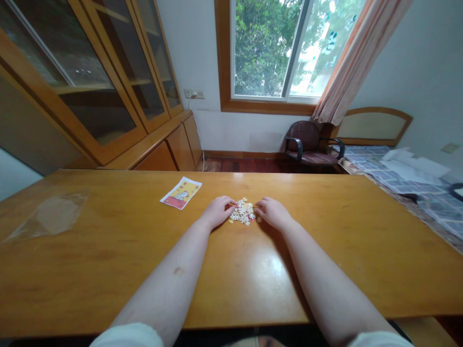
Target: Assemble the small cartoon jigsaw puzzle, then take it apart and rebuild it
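A small heap of pale jigsaw puzzle pieces (243,212) lies in the middle of the wooden table (108,241). My left hand (218,210) rests on the table at the heap's left edge, fingers curled toward the pieces. At the heap's right edge sits my right hand (272,211), fingers curled as well and touching the pieces. Whether either hand pinches a piece is hidden by the fingers. A yellow and red picture card (181,193) lies flat to the left of my left hand.
A clear plastic bag (50,216) lies on the table's left side. Wooden cabinets with glass doors (108,86) stand at the left. Beyond the table are a dark armchair (307,144), a window (285,48) and a bed (405,178) at the right.
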`<state>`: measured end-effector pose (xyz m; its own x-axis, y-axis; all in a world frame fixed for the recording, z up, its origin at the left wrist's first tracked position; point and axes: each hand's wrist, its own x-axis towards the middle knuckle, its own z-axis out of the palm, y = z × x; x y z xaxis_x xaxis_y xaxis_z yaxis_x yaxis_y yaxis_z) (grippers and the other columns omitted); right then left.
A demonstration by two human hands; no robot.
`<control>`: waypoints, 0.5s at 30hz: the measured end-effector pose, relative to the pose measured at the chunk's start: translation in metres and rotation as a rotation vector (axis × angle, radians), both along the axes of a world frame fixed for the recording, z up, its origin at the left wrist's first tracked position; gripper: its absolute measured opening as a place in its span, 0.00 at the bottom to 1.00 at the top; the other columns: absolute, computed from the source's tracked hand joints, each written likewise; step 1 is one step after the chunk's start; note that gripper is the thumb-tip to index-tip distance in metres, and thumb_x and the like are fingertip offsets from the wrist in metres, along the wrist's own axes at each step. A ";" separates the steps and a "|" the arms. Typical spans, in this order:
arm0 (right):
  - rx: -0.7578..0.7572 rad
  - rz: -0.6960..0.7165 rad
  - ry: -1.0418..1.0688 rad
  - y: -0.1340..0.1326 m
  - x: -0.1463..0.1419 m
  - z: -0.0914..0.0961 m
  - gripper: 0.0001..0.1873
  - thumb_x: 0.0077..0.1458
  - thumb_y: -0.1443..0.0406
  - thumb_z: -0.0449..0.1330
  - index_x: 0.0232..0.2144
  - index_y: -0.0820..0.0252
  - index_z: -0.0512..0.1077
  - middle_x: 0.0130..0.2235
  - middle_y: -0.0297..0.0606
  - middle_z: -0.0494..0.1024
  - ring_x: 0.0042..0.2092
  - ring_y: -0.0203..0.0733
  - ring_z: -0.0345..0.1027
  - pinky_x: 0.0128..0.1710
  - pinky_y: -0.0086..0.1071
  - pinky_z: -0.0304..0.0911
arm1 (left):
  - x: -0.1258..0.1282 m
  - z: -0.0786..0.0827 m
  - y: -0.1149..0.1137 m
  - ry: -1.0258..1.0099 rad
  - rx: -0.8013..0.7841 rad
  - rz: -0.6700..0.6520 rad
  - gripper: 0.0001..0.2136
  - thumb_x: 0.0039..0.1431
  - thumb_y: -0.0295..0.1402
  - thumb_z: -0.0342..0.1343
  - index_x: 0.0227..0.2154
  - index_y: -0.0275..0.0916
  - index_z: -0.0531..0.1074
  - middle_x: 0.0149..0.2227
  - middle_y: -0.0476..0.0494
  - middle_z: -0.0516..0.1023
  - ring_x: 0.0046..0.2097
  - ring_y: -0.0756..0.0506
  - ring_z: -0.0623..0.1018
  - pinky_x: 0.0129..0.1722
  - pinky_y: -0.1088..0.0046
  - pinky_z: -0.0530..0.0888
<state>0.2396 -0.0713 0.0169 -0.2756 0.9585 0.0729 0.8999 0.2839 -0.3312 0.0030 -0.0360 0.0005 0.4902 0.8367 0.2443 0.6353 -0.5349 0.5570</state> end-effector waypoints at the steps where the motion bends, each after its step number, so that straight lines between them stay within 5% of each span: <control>1: 0.024 0.004 0.008 0.001 -0.003 -0.002 0.12 0.59 0.61 0.55 0.39 0.56 0.78 0.39 0.41 0.77 0.40 0.40 0.70 0.39 0.28 0.59 | 0.000 0.000 0.000 0.002 0.000 -0.001 0.10 0.57 0.34 0.51 0.36 0.40 0.77 0.39 0.43 0.77 0.43 0.44 0.74 0.47 0.66 0.71; 15: -0.005 -0.107 0.246 0.010 -0.005 -0.015 0.04 0.52 0.66 0.61 0.28 0.60 0.76 0.34 0.36 0.75 0.37 0.37 0.67 0.39 0.27 0.59 | 0.000 -0.001 0.001 -0.012 -0.007 -0.006 0.09 0.57 0.33 0.52 0.36 0.40 0.77 0.38 0.43 0.78 0.43 0.44 0.75 0.47 0.66 0.71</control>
